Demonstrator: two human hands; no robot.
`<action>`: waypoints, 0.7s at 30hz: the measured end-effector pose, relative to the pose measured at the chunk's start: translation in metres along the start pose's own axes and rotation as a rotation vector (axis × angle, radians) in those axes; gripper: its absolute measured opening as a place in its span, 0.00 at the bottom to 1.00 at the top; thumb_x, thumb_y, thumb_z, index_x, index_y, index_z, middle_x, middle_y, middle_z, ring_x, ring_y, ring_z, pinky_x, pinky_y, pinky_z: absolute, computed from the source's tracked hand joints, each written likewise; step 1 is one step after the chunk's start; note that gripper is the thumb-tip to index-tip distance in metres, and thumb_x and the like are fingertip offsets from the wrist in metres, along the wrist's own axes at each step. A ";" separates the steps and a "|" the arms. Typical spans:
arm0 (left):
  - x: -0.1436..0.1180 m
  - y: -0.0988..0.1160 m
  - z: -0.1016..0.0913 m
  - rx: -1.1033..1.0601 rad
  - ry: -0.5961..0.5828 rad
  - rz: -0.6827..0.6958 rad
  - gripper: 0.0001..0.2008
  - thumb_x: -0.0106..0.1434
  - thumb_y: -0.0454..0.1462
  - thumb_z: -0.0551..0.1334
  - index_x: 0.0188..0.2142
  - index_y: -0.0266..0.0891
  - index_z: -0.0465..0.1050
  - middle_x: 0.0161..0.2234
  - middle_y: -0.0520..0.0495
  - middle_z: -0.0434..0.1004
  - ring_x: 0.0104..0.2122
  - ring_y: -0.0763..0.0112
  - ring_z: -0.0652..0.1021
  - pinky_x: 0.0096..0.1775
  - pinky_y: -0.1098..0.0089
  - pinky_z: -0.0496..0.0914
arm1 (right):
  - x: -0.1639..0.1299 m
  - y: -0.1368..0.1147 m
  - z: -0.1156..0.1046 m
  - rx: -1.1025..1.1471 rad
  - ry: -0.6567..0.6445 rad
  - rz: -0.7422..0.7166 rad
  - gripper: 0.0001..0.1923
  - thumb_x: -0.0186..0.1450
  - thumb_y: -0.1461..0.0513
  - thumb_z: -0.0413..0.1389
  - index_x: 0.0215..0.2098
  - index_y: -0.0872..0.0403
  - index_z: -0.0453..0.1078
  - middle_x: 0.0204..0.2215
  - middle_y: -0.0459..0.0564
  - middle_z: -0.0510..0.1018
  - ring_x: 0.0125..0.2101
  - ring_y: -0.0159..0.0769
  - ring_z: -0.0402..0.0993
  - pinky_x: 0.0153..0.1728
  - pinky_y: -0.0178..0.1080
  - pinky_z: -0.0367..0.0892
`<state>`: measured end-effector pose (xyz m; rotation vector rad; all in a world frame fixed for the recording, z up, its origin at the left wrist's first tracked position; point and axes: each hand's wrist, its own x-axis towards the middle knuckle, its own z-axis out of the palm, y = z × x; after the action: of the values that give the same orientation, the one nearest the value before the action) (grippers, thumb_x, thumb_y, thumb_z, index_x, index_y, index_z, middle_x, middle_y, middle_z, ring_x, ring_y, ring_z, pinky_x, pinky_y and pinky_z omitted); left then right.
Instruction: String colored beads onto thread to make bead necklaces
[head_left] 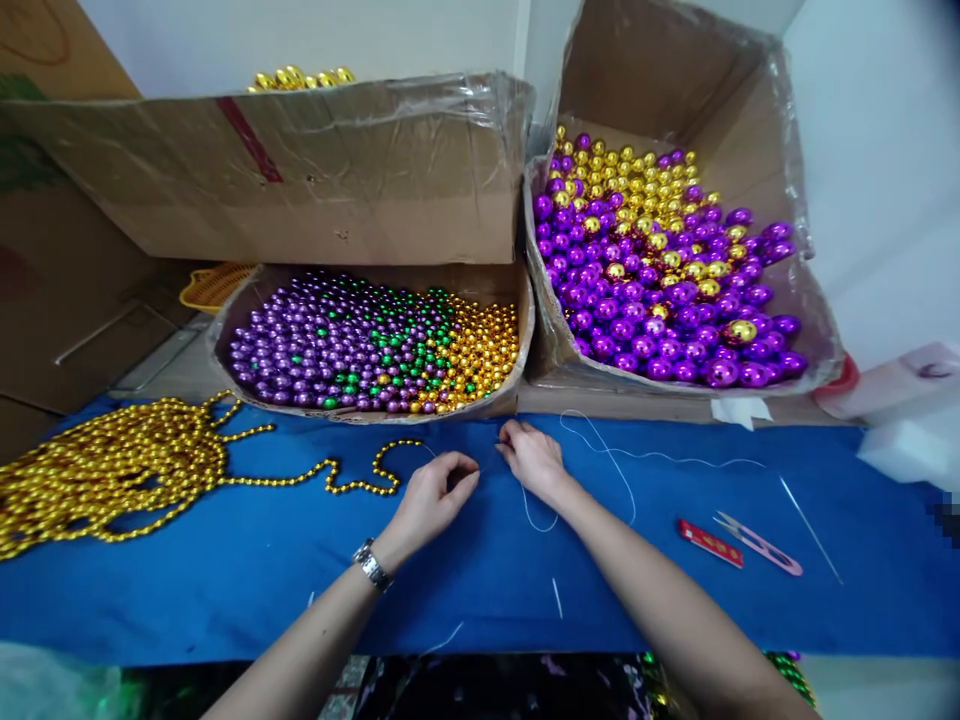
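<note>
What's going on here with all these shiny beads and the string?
A person is working thin white thread over a blue cloth. The left hand and right hand pinch it between them, just in front of a box of purple, green and gold beads. A finished gold bead strand lies heaped to the left. Pink snips rest to the right.

text: none readable | red strip (710, 543) on tabletop: gold marks, too small to read | upper cardboard box (300, 170): red stripe, no letters
</note>
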<state>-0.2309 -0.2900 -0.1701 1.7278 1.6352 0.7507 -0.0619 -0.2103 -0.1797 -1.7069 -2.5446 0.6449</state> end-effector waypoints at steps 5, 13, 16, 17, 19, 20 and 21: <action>-0.002 0.001 0.001 -0.031 -0.010 0.003 0.11 0.61 0.42 0.56 0.37 0.39 0.73 0.33 0.47 0.77 0.33 0.66 0.76 0.35 0.70 0.68 | 0.013 0.007 0.000 0.036 -0.055 -0.010 0.15 0.67 0.58 0.53 0.49 0.56 0.65 0.46 0.51 0.71 0.41 0.36 0.72 0.41 0.44 0.70; 0.012 0.024 -0.003 -0.169 0.095 -0.005 0.18 0.64 0.45 0.53 0.47 0.39 0.69 0.46 0.42 0.73 0.45 0.62 0.73 0.47 0.64 0.65 | -0.026 -0.007 -0.030 0.280 0.071 -0.217 0.06 0.67 0.60 0.50 0.36 0.53 0.66 0.36 0.47 0.72 0.37 0.33 0.71 0.40 0.38 0.65; 0.015 0.049 0.000 -0.651 -0.111 -0.021 0.23 0.66 0.50 0.47 0.48 0.37 0.68 0.41 0.41 0.75 0.40 0.63 0.75 0.45 0.63 0.67 | -0.048 -0.013 -0.051 0.450 0.171 -0.289 0.06 0.67 0.59 0.48 0.35 0.52 0.63 0.35 0.47 0.72 0.37 0.32 0.69 0.40 0.35 0.63; 0.014 0.056 0.001 -0.826 -0.213 -0.045 0.26 0.65 0.52 0.45 0.46 0.35 0.69 0.35 0.42 0.76 0.34 0.65 0.76 0.42 0.63 0.69 | -0.053 -0.013 -0.057 0.507 0.203 -0.293 0.06 0.68 0.58 0.47 0.35 0.52 0.61 0.36 0.47 0.72 0.36 0.32 0.69 0.39 0.35 0.63; 0.011 0.067 0.004 -1.040 -0.359 -0.109 0.25 0.64 0.53 0.48 0.42 0.35 0.70 0.24 0.49 0.71 0.22 0.73 0.71 0.35 0.65 0.70 | -0.060 -0.011 -0.067 0.640 0.254 -0.279 0.08 0.69 0.56 0.43 0.36 0.51 0.57 0.38 0.48 0.72 0.31 0.29 0.70 0.33 0.33 0.65; 0.009 0.070 0.005 -1.076 -0.379 -0.142 0.22 0.63 0.52 0.52 0.40 0.35 0.70 0.21 0.53 0.66 0.19 0.76 0.68 0.31 0.68 0.69 | -0.063 -0.009 -0.070 0.714 0.271 -0.265 0.08 0.70 0.56 0.40 0.37 0.50 0.54 0.38 0.48 0.73 0.27 0.28 0.69 0.29 0.32 0.65; 0.007 0.071 0.005 -1.073 -0.362 -0.168 0.19 0.61 0.50 0.56 0.38 0.36 0.70 0.19 0.55 0.63 0.18 0.78 0.65 0.28 0.71 0.68 | -0.065 -0.006 -0.072 0.784 0.281 -0.250 0.09 0.71 0.55 0.37 0.38 0.50 0.52 0.37 0.48 0.73 0.24 0.26 0.69 0.25 0.31 0.64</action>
<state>-0.1816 -0.2847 -0.1188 0.8591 0.8273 0.9196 -0.0238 -0.2456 -0.0977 -1.0949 -1.8782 1.0901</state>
